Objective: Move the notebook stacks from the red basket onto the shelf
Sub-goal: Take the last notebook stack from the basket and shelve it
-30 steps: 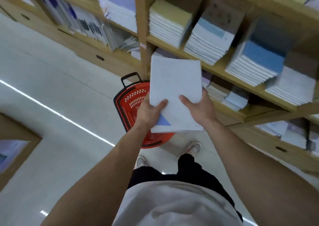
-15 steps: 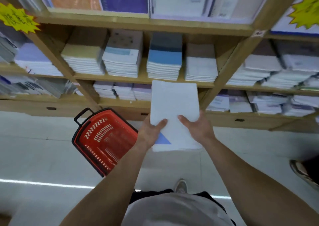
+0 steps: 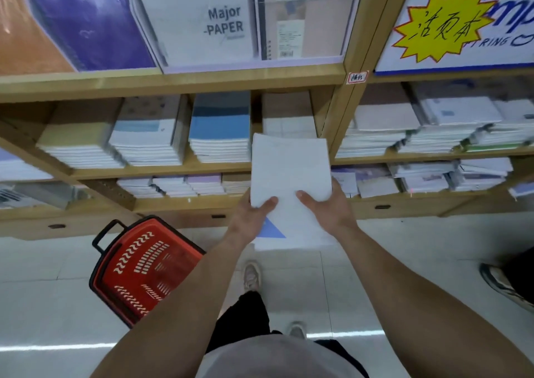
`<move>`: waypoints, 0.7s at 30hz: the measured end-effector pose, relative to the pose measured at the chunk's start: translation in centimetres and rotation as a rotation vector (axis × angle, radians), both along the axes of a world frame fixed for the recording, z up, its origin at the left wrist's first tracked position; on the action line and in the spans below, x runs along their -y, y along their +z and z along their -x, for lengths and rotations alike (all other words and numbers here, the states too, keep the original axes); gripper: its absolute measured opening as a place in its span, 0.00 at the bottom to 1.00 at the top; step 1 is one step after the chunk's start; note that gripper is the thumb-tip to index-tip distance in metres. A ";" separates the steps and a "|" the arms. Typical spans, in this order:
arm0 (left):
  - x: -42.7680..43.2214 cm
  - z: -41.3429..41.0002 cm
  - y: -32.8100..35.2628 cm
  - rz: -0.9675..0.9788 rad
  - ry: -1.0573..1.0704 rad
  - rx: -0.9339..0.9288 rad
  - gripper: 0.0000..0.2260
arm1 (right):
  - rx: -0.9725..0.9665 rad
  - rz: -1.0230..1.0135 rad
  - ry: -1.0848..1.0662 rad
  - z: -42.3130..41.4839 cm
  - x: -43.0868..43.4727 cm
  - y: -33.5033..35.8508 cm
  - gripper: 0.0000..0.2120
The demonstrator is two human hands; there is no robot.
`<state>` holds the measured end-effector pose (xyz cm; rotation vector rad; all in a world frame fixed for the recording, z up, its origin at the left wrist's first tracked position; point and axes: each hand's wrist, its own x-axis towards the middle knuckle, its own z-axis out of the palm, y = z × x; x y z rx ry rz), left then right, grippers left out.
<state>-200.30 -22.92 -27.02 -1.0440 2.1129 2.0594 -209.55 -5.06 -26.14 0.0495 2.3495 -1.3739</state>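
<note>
wooden shelf (image 3: pixel 173 80) | left hand (image 3: pixel 249 216), right hand (image 3: pixel 332 210) grip flat white notebook stack (image 3: pixel 290 168) | red slotted basket (image 3: pixel 143 268)

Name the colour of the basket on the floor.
The basket is red with black rim and handle; head view.

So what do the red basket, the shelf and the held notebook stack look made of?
Red basket: likely moulded plastic, slightly glossy, with slotted walls and a black rim. Shelf: light wood or wood-look board, matte; grain too blurred to tell which. Notebook stack: paper, with a matte white, faintly lined top cover.
</note>
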 end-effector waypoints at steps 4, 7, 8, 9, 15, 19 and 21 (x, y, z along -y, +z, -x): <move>3.0 4.4 -1.1 0.005 -0.020 0.007 0.16 | -0.011 -0.020 -0.013 3.8 2.7 -0.3 0.37; 5.2 7.2 -1.5 0.004 -0.016 0.017 0.13 | -0.011 -0.008 -0.026 6.5 4.8 -0.2 0.35; 5.8 8.0 -1.8 0.003 -0.022 0.010 0.12 | -0.017 -0.004 -0.024 7.2 5.4 -0.3 0.34; 6.4 8.8 -2.0 0.009 -0.039 -0.005 0.13 | -0.023 -0.001 -0.029 7.9 6.0 -0.5 0.33; 8.1 12.5 -2.6 0.030 -0.096 -0.027 0.15 | -0.057 -0.022 -0.106 10.4 7.9 -1.8 0.36; 8.0 14.5 -3.3 -0.009 -0.048 0.000 0.19 | -0.046 -0.039 -0.117 12.2 8.1 -2.8 0.38; 8.0 15.2 -3.6 -0.029 -0.026 0.016 0.19 | -0.039 -0.040 -0.106 13.1 8.1 -3.3 0.39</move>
